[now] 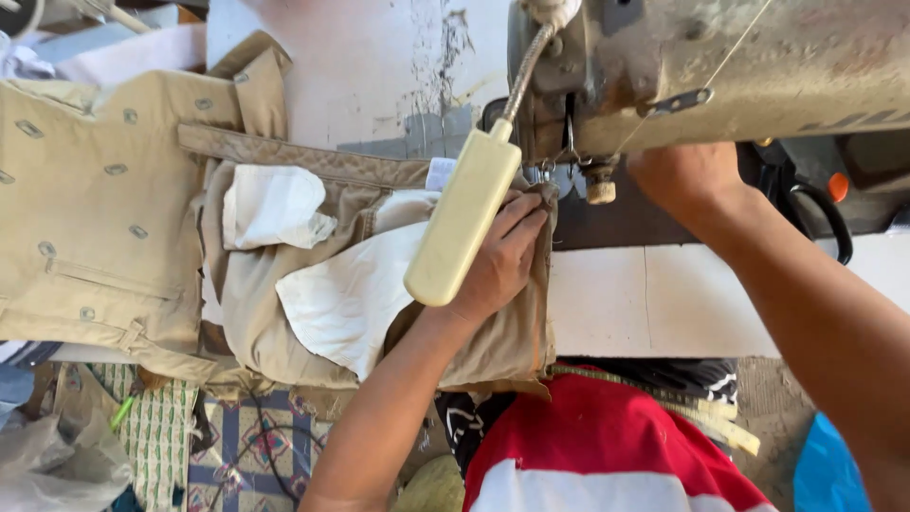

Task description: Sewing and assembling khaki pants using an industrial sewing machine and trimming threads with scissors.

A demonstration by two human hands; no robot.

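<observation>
Left hand (502, 254) lay flat, fingers spread, pressing khaki trousers (284, 313) under sewing machine (720, 76). Right hand (684, 175) mostly hidden, grip unclear. Fabric looked soft, floppy; best pinched near seam.

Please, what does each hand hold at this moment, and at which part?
The left hand presses flat on the khaki garment near its edge by the needle. The right hand reaches behind the sewing machine; whether it holds anything cannot be told.

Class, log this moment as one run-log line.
left hand: pressing khaki trousers | right hand: behind sewing machine | lamp: overhead
</observation>
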